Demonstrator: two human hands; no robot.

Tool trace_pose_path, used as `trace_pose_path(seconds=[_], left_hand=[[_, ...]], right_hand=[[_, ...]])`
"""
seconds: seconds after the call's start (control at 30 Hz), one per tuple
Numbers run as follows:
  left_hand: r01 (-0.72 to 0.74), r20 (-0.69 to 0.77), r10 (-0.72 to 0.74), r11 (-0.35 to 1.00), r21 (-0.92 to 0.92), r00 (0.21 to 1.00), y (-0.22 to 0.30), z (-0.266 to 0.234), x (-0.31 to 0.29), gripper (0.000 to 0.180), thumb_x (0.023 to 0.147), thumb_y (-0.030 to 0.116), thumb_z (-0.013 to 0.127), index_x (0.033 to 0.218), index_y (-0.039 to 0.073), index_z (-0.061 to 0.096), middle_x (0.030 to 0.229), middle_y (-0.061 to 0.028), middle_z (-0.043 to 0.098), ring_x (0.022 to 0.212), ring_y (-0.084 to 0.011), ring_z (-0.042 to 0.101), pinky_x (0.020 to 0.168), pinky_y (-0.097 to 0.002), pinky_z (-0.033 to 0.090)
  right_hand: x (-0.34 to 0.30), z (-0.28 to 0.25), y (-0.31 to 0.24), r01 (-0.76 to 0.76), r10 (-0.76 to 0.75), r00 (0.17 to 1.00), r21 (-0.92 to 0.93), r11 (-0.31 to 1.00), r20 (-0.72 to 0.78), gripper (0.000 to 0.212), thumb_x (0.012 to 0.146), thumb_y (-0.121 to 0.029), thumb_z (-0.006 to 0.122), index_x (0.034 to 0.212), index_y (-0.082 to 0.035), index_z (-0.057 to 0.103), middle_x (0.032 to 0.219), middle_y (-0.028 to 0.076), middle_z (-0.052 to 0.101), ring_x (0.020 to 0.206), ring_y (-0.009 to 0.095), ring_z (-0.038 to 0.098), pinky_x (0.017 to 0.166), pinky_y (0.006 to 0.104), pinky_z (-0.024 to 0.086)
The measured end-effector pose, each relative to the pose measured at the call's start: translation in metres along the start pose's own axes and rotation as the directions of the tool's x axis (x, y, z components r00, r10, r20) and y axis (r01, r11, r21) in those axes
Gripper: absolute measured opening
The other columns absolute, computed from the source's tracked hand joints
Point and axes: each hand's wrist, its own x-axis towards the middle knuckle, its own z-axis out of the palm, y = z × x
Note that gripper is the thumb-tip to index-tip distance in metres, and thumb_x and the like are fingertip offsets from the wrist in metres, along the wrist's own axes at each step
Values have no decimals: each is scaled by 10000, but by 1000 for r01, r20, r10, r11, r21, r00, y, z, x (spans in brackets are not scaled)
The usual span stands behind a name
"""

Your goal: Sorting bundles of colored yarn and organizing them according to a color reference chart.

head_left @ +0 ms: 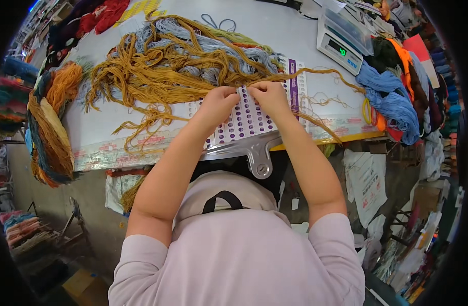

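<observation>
A white thread card [244, 121] with rows of purple-ringed holes lies at the table's front edge, its lower end under a big silver clip [261, 153]. Over its upper part, my left hand [219, 104] and my right hand [271, 101] are close together, each in a pinch. Golden-brown thread [183, 84] runs to the fingertips of both hands; the exact spot where they grip it is hidden by the fingers. From beside my right hand a long strand [323, 71] stretches off to the right. Loose ends [315, 124] trail below it.
Grey-blue thread [173, 29] lies beneath the golden pile. A digital scale [338, 51] with a lit display stands at the right, by blue skeins [395, 99]. Multicoloured hanks [50, 125] hang over the left edge. Clear tape [111, 155] covers the front edge.
</observation>
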Motion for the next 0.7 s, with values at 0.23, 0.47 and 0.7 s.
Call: trace_pose_path(seconds=[0.23,0.47,0.7], left_hand=[[-121,-115,225,813,570,968,-11,6,45,170,819,121,548,816,-18,647,646,-39,597,435,-111,445,414,-269,385],[-83,-92,107,969,232,990,-9,4,47,150,783,101,605,735,-27,666,621,-63,623,460,-108,501,399,-270,393],[-218,-313,449,798,561,837,-12,-28,48,190,757,181,635,770,-7,651,656,-74,619,520,-142,549,510,-298,468]], right_hand=[[-7,8,-12,-49,48,990,-11,999,-129,158,739,-192,705,792,-43,712,702,88,672,632,193,637,596,302,481],[-22,13,5,304,-321,922,-110,946,-215,130,779,-111,618,845,-50,712,874,89,662,773,228,642,670,302,488],[-18,-3,-6,236,-239,971,-87,968,-31,205,774,-123,646,965,-59,689,866,82,638,784,235,636,670,329,496]])
